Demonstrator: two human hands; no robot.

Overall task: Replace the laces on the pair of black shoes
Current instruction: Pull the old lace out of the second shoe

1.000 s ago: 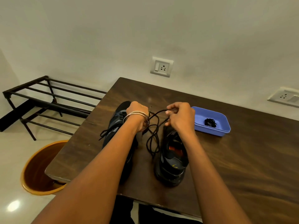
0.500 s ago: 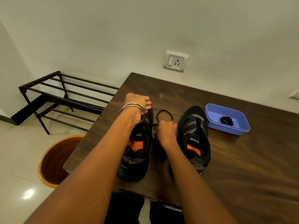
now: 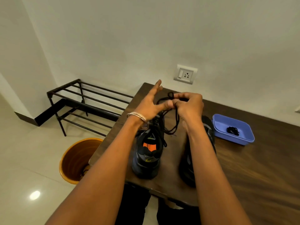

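The left hand [image 3: 150,105] is spread, fingers straight, thumb touching the black lace [image 3: 172,122] above the left shoe [image 3: 148,153] on the table [image 3: 259,168]. Right of it, the right hand [image 3: 189,104] pinches the gathered lace, whose loops hang between the shoes. The right shoe [image 3: 209,132] sits under that forearm; further right, a blue tray [image 3: 217,125] holds another lace bundle [image 3: 233,130]. The lace looks light, limp and tangle-prone, so it is best gripped near its stiff tip.
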